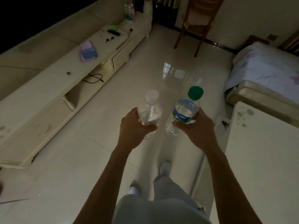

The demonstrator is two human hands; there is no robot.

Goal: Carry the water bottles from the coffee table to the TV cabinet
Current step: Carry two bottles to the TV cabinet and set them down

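My left hand [135, 126] grips a clear water bottle with a white cap [149, 110], held upright over the floor. My right hand [193, 126] grips a second water bottle with a green cap and a blue-green label [186, 110], tilted slightly. Both bottles hang side by side in front of me, above the tiled floor. The long cream TV cabinet [53, 88] runs along the left. Several more water bottles [129, 12] stand at its far end. The coffee table [265, 159] is the white surface at my right.
On the cabinet lie a pink-and-blue cloth [88, 51], a dark remote [114, 32] and a black cable [94, 78]. A wooden chair [196, 21] stands ahead. A sofa with a light floral cover [265, 67] sits at the right. My legs and white shoes show below.
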